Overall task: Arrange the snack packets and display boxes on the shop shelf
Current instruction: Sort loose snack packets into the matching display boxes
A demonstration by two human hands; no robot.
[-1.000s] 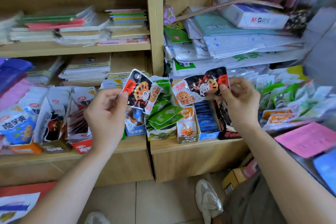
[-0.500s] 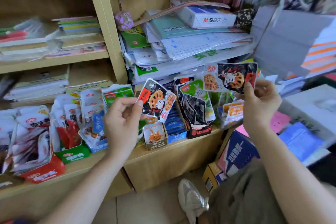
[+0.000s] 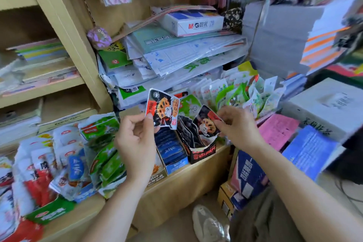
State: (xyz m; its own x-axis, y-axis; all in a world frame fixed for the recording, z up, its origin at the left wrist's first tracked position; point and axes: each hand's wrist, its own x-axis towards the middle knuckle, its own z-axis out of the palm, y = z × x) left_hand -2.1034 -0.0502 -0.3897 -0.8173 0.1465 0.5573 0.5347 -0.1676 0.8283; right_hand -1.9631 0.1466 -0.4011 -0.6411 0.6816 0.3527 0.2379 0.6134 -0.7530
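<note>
Snack packets (image 3: 163, 110), one pinched in each grip, hang above the shelf (image 3: 176, 182), the one in my right hand (image 3: 237, 125) at the mouth of the crowded black display box (image 3: 202, 152), where a crooked push could crumple it or topple the box.

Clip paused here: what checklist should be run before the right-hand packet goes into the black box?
1. The right hand pinches the right packet: ok.
2. Its lower edge is at the mouth of the black display box: ok.
3. Room inside that box: cannot tell; dark packets already stand in it.
4. The left hand holds the left packet above and to the left of the box: ok.
5. Packet design matches the box print: cannot tell, blurred.
6. The blue box next to it is out of the way: ok.
</note>
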